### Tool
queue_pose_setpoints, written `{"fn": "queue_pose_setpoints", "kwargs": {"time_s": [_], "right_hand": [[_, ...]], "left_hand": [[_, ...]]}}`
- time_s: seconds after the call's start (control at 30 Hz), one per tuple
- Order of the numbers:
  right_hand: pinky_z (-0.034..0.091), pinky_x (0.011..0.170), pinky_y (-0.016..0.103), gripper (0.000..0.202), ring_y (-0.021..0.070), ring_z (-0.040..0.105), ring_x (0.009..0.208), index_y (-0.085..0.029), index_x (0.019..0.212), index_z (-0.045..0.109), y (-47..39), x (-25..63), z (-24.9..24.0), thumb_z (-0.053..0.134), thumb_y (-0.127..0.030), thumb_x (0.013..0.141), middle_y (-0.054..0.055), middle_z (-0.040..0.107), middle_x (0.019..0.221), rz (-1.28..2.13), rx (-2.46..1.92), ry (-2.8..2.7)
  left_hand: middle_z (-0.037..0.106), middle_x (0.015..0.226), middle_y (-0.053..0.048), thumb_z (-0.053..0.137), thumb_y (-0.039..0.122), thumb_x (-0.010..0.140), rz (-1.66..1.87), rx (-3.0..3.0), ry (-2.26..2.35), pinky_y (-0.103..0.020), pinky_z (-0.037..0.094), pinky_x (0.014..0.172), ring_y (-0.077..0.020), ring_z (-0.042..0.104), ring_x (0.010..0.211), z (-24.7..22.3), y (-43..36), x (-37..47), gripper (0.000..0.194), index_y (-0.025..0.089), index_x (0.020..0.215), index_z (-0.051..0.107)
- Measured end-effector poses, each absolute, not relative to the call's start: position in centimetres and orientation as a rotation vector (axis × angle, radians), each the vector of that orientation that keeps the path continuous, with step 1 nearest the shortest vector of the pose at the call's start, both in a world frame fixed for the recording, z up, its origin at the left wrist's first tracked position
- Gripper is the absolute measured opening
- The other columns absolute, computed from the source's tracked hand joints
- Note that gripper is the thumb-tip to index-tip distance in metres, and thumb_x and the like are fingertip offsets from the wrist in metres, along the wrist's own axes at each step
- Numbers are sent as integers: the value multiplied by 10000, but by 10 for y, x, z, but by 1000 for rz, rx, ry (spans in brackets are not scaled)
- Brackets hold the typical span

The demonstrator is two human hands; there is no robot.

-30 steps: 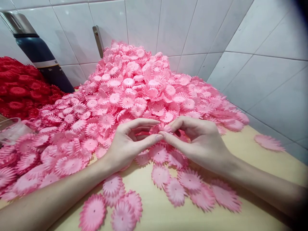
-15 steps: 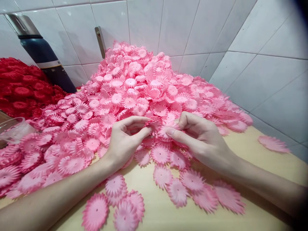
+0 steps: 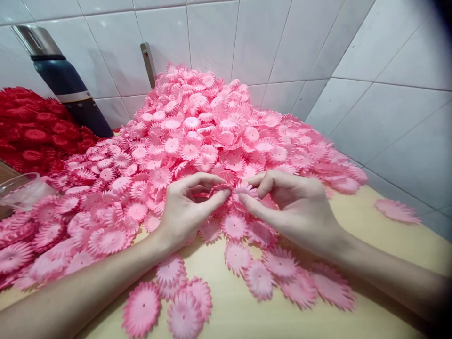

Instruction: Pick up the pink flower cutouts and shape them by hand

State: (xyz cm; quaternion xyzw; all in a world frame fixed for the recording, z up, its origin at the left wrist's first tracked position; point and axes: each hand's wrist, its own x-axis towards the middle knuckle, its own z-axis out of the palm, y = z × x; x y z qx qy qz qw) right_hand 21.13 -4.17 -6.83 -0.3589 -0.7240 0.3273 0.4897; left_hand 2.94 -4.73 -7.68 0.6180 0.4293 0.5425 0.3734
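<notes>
My left hand [image 3: 185, 205] pinches a darker pink scalloped flower piece [image 3: 218, 189] between thumb and fingers; whether it is one layer or several I cannot tell. Opposite it, my right hand [image 3: 300, 205] grips a paler pink petal disc [image 3: 246, 189] with thumb and bent forefinger. The two held pieces are close together, just in front of a big heap of pink flower discs [image 3: 197, 125]. Under and below my hands lie loose discs, such as one with a small centre hole [image 3: 234, 226].
Red flower pieces [image 3: 31, 127] are piled at the far left beside a dark blue bottle [image 3: 72, 89] with a steel cap. A clear plastic cup [image 3: 24, 190] lies at the left edge. White tiled walls [image 3: 268, 42] bound the pale table [image 3: 212, 301] behind and at right.
My hands have come closer together, and the left has shifted slightly right. The right hand's fingers have closed in farther around its disc, which is now tilted flatter.
</notes>
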Motion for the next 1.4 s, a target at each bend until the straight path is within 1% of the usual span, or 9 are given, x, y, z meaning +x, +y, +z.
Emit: {"fn": "queue_pose_setpoints", "kwargs": {"time_s": [0.17,0.33,0.53,0.67,0.87,1.03,1.13,1.23,1.4], "right_hand": [[539,636,264,270,180,683,760,-195,593,491,-41,209,-68,704,-186,760,31,670,714,834,-982,-1704],[419,461,248,362,163,619,582,-211,569,388,-41,210,-64,693,-207,762,-22,500,550,927,-1026,-1673],[517,698,332,241,254,676,938,-217,645,484,-33,221,-59,659,-207,810,18,612,693,1137,-835,-1491],[521,792,345,225,217,623,988,-220,754,535,-33,219,-59,754,-271,753,45,637,993,940,-917,-1582],[515,897,390,195,198,626,949,-224,908,618,-39,214,-63,747,-212,763,37,656,977,798,-841,-1727],[549,856,354,136,177,662,893,-225,922,679,-40,212,-63,722,-201,795,27,703,941,810,-805,-1795],[558,826,341,107,172,670,860,-229,896,688,-40,211,-64,720,-210,796,20,711,904,810,-812,-1767],[569,810,338,126,180,675,857,-225,890,691,-39,212,-63,740,-223,774,25,712,902,876,-829,-1746],[586,751,298,137,167,680,822,-222,862,701,-36,214,-62,769,-232,743,17,712,876,1064,-846,-1669]], "left_hand": [[630,821,18,703,161,792,1388,1599,1058,-180,502,650,-77,582,723,-78,-47,31,74,177,850,659],[519,772,37,684,105,771,1445,1430,985,-166,501,631,-62,540,687,-78,-41,31,136,174,804,572],[556,805,38,680,161,774,1482,1115,1000,-314,583,771,-123,674,738,-76,-34,26,190,202,874,524],[621,952,-18,762,251,735,1413,1419,1100,-228,564,733,-132,640,842,-72,-39,28,264,193,957,632],[606,1255,-80,800,181,686,1260,1460,933,-293,565,849,-181,632,999,-72,-45,29,532,218,1185,621],[655,1088,-51,741,180,765,1248,1526,891,-289,538,880,-159,622,980,-78,-44,27,533,239,1273,590],[641,974,-32,757,173,749,1275,1502,887,-256,552,812,-141,619,909,-78,-43,26,455,218,1187,641],[651,1005,-48,767,161,732,1285,1500,879,-261,565,819,-162,628,957,-75,-44,27,358,199,1079,689],[708,1026,-52,779,109,701,1275,1438,847,-308,581,873,-183,680,962,-73,-47,28,384,196,1068,704]]}}
